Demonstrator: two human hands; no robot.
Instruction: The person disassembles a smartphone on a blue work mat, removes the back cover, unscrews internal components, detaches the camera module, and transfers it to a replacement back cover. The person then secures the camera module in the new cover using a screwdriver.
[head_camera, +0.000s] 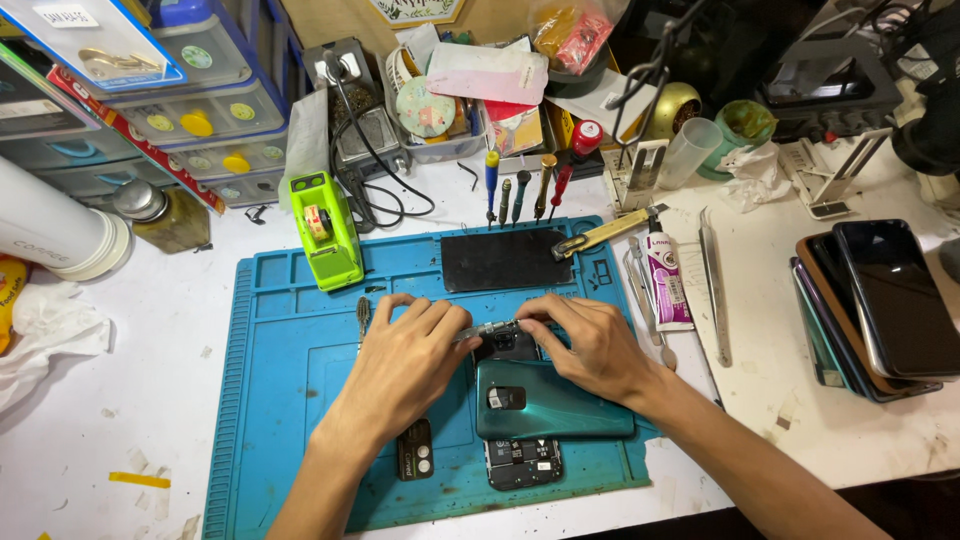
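Both grips, left hand (408, 360) & right hand (590, 345), pinch tweezers (487, 329) (white-pink glue tube (664, 275) nearby)

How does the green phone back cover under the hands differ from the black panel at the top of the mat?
The green back cover is glossy teal with a camera cutout; the black panel is plain, matte and dark. The cover lies on top of an opened phone with the right hand resting on it; the panel lies flat, alone and untouched. Both are flat rectangles on the blue mat.
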